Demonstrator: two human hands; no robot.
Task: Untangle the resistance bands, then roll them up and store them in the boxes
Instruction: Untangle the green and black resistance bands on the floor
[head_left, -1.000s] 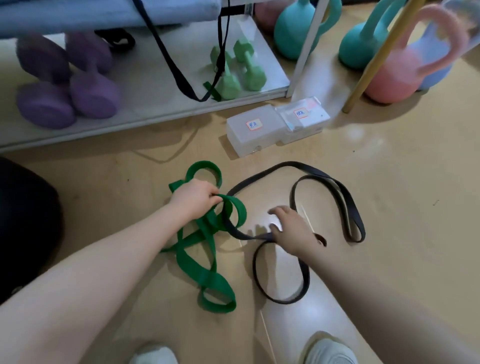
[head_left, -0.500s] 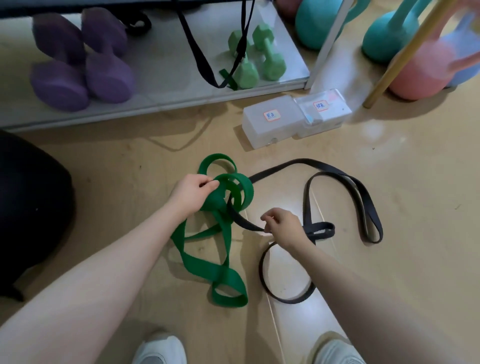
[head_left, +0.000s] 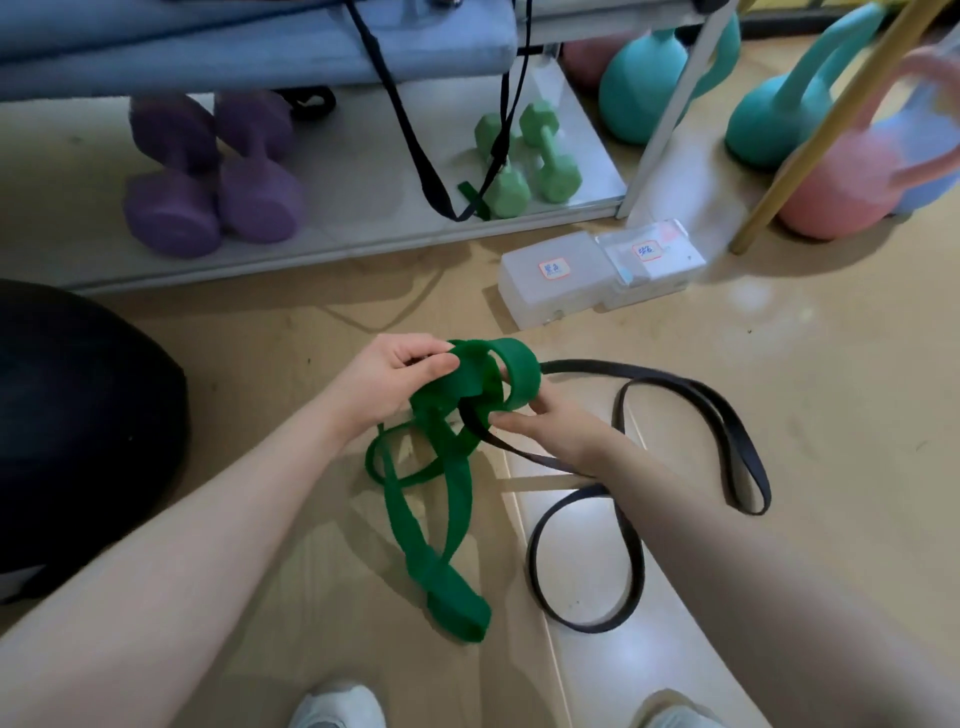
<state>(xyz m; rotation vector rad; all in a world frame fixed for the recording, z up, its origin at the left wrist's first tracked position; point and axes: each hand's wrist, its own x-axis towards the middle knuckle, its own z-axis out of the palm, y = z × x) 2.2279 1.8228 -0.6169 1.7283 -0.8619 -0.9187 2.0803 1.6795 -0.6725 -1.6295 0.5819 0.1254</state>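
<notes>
Green band (head_left: 447, 467) coils are lifting off the floor, pinched by the left hand (head_left: 387, 382), while the right hand (head_left: 556, 426), nearer, is gripping the black band (head_left: 675, 395) threading through them rightward.

A single wide-angle view from the person's head looks forward and steeply down. Both forearms run in from the bottom corners to the left hand (head_left: 387, 376) and right hand (head_left: 558, 428) near the centre, close to the lens. White shoes (head_left: 337, 709) sit at the bottom edge. The low shelf (head_left: 363, 228) crosses the top, farther off, with edges that look bent, perhaps lens distortion.
</notes>
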